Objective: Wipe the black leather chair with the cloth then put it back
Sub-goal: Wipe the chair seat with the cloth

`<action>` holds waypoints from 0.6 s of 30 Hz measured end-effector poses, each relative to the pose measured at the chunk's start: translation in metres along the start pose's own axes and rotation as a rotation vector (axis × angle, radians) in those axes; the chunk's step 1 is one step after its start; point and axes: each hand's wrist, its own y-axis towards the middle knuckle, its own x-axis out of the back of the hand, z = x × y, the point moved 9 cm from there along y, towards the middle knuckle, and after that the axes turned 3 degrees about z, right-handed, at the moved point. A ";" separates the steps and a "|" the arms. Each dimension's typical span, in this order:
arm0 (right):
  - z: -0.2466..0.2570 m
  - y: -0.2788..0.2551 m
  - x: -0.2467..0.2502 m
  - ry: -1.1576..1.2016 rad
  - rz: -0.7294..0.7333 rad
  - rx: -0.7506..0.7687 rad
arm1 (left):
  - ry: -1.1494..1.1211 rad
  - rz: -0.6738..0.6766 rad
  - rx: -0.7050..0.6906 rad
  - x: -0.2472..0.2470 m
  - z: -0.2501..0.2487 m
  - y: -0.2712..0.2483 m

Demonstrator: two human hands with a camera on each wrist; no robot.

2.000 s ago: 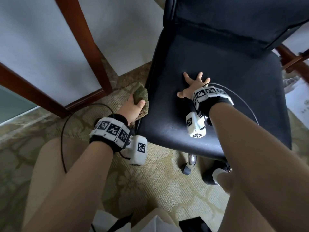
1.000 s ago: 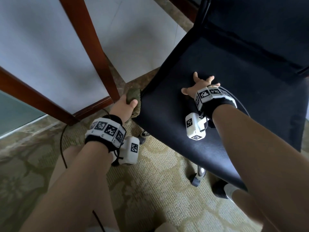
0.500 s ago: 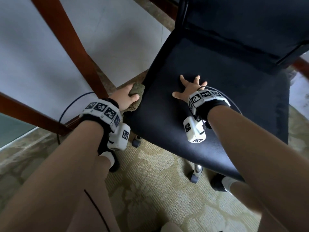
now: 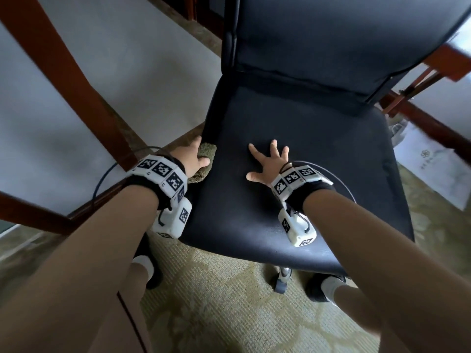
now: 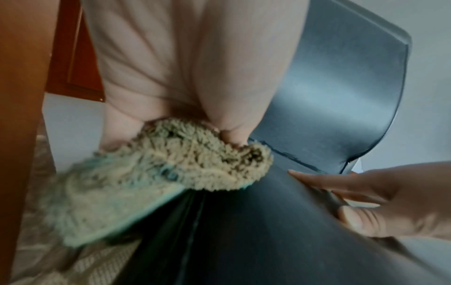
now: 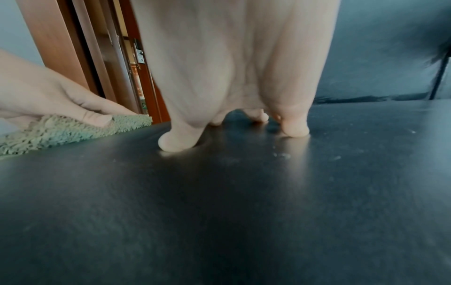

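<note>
The black leather chair point(image 4: 293, 174) fills the middle of the head view, seat toward me, backrest point(image 4: 331, 34) behind. My left hand point(image 4: 192, 159) grips a shaggy green-beige cloth point(image 4: 205, 161) and presses it against the seat's left edge, thumb on top. The left wrist view shows the cloth point(image 5: 171, 173) bunched under the fingers and draped over the seat's side seam point(image 5: 195, 221). My right hand point(image 4: 267, 161) lies flat on the seat with fingers spread, and in the right wrist view its fingertips point(image 6: 175, 142) press the leather point(image 6: 244, 212).
Red-brown wooden table legs point(image 4: 63, 80) and a rail point(image 4: 30, 210) stand close on the left, with a white wall behind. More wood framing point(image 4: 433, 72) is at the right rear. Patterned carpet point(image 4: 229, 301), a chair caster point(image 4: 280, 284) and my feet point(image 4: 321, 289) lie below.
My left hand has slid the cloth along the seat's left edge toward the backrest. The right hand stays planted on the seat. The head view has shifted.
</note>
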 end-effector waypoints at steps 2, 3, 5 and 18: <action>-0.003 -0.002 -0.002 -0.012 -0.006 0.020 | -0.030 -0.026 0.047 -0.002 0.000 0.000; -0.004 -0.003 -0.002 -0.028 -0.010 0.029 | -0.046 -0.036 0.065 -0.002 0.000 0.000; -0.006 -0.005 -0.002 -0.064 -0.026 0.047 | -0.079 -0.056 0.092 -0.001 -0.002 -0.001; 0.007 -0.034 0.044 0.013 -0.088 0.177 | -0.210 -0.365 -0.065 0.090 -0.030 -0.044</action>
